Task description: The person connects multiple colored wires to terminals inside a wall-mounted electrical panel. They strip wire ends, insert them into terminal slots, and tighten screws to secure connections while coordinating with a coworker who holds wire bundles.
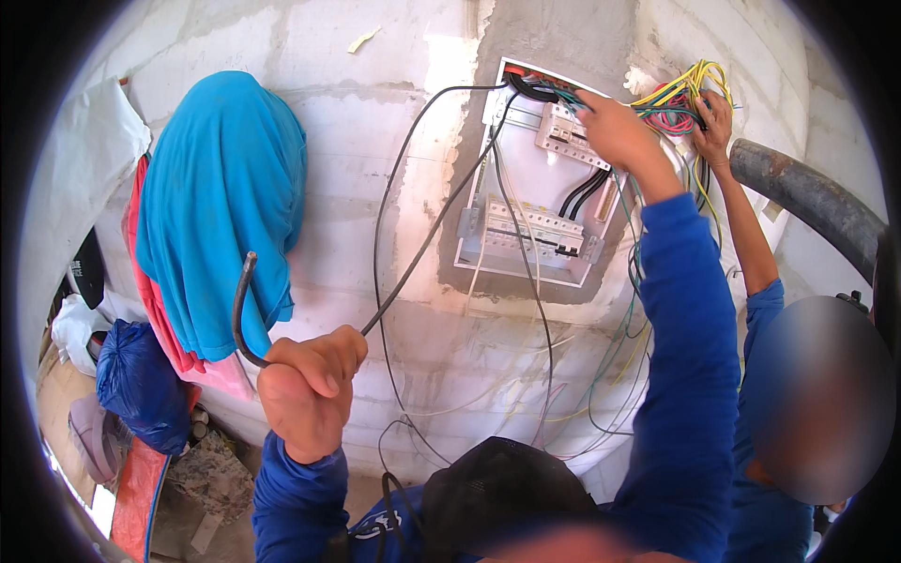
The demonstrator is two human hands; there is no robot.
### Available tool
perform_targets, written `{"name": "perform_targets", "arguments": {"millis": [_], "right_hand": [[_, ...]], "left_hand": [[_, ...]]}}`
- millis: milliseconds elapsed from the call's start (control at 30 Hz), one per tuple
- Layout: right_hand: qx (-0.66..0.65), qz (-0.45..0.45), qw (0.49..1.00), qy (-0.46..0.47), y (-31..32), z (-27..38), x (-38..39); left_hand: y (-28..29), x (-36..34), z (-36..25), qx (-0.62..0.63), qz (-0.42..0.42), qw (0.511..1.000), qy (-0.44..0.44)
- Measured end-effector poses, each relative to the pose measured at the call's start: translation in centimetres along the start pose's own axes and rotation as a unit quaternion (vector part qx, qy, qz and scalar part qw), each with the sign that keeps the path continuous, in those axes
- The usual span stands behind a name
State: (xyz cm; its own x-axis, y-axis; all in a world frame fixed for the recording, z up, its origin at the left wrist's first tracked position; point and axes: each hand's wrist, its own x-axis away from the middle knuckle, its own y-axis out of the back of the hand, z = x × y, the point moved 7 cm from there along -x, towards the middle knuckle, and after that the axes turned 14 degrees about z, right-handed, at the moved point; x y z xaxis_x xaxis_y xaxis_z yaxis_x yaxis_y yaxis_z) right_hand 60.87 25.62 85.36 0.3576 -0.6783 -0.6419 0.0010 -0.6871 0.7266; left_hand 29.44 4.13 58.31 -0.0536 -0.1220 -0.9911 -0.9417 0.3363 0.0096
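My left hand at lower centre grips a thick black cable, whose bent cut end sticks up and whose other length runs up to the panel. My right hand is raised into the top of an open white electrical panel, its fingers closed on green and dark wires beside the upper breaker row. A lower row of breakers sits in the same box, with short black cables between the rows. Loose thin wires hang from the panel down the wall; some are hidden behind my right arm.
A co-worker's hand holds a yellow, red and green wire bundle at right, near a large dark pipe. A blue cloth hangs at left above bags. The block wall backs everything.
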Motion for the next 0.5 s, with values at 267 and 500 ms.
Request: {"name": "perform_targets", "arguments": {"millis": [267,500], "right_hand": [[0.184,0.107,0.977,0.023,2.0,0.2,-3.0],[0.206,0.163,0.964,0.047,1.9,6.3,-3.5]], "left_hand": [[2.8,-4.7,-4.0,0.027,0.063,0.997,-0.046],[1.5,-9.6,-7.1,-0.022,0.128,0.991,-0.03]]}}
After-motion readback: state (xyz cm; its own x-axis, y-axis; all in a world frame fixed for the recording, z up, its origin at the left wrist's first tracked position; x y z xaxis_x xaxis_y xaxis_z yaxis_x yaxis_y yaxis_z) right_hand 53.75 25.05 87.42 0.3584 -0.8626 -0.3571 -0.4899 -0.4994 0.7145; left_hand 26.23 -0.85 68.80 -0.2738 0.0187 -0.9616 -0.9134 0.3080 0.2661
